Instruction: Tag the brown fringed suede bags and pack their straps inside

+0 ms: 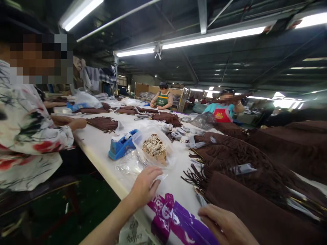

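My left hand (145,186) is over the near part of the white table, fingers loosely bent and thumb apart. Just beyond it lies crinkled clear plastic (130,162), and a clear bag (167,149) holds a tangle of cream strings (154,145). Nothing shows in this hand. Close to the right edge of a shiny purple printed plastic bag (186,221), my right hand (226,223) is half curled, its index finger and thumb apart. A grey strip (201,198) lies just past its fingertips. Folded brown fabric (245,204) with dark fringe (195,175) spreads beside this hand.
A blue tape dispenser (122,144) stands near the table's left edge. More brown fringed pieces (102,123) and grey coiled bundles (176,135) lie farther along the table (102,154). A person in a floral shirt (30,136) is at left; two people in aprons work across.
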A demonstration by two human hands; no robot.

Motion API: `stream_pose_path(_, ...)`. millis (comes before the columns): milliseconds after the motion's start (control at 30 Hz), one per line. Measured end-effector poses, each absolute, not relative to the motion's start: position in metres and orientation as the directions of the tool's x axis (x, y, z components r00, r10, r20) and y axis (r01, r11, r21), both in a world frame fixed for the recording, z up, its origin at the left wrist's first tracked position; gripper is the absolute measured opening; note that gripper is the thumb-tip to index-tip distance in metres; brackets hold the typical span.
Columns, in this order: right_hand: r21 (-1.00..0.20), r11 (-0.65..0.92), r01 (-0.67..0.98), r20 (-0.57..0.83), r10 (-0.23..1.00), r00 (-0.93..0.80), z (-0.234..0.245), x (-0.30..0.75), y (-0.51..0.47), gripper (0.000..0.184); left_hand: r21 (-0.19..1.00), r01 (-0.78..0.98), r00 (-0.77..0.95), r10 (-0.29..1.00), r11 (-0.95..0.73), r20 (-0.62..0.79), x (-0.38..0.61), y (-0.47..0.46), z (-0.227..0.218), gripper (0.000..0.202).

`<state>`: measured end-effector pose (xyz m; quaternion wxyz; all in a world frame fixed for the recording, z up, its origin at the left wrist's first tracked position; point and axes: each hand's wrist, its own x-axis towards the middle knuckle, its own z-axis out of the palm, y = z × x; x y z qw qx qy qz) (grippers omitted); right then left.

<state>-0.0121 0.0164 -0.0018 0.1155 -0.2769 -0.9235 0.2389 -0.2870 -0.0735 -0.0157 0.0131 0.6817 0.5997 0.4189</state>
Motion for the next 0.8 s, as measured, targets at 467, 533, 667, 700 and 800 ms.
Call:
stream_pose_path(467,-0.653,0.617,0.439,0.217,0.708,-0.672,-0.037,-0.145,0.022,0.015,0.511,0.844,-0.011,0.947,-0.165,0.322,-0.303,-0.066,-0.039,0.052)
stream_pose_path(533,-0.674,0.582,0.454,0.177,0.725,-0.666,-0.036,-0.146,0.025,0.012,0.502,0.848,0.001,0.947,-0.171,0.321,-0.304,-0.065,-0.04,0.053)
stream_pose_path(667,-0.683,0.559,0.47,0.133,0.728,-0.672,-0.038,-0.146,0.031,0.01,0.51,0.843,0.003,0.949,-0.172,0.316,-0.304,-0.064,-0.039,0.051)
stream_pose_path(700,-0.682,0.558,0.472,0.126,0.726,-0.676,-0.039,-0.146,0.032,0.01,0.513,0.841,0.001,0.949,-0.172,0.316,-0.303,-0.064,-0.038,0.051)
stream_pose_path(800,-0.67,0.564,0.483,0.102,0.713,-0.693,-0.041,-0.147,0.034,0.011,0.52,0.837,0.002,0.951,-0.171,0.309,-0.301,-0.065,-0.034,0.05)
